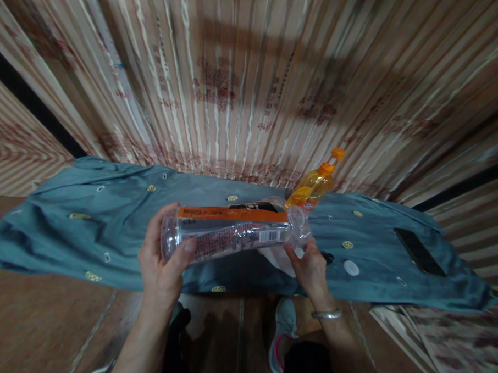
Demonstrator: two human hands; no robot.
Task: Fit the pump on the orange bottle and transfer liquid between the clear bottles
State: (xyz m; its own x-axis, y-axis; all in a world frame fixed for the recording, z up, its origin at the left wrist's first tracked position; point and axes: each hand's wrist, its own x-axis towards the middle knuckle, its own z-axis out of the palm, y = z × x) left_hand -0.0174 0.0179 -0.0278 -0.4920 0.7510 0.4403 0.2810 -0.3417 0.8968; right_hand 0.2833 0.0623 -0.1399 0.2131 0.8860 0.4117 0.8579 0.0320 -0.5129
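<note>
Two hands [160,272] [312,270], fingers [183,255] grasping bottle [230,233], forearms [142,336] crossing front edge [244,292], cloth [55,230] spreading both sides

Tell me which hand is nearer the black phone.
Right. The right hand, at the neck end of the clear bottle, is left of the phone, with the white disc between them. The left hand, at the bottle's other end, is farther left.

The left hand [163,260] grips firmly, its thumb bent in front, angled toward the right hand [310,269], which curls its thumb and fingers upward. Below the 2 hands, the left forearm [145,336] and right forearm [351,347] spread outward.
</note>
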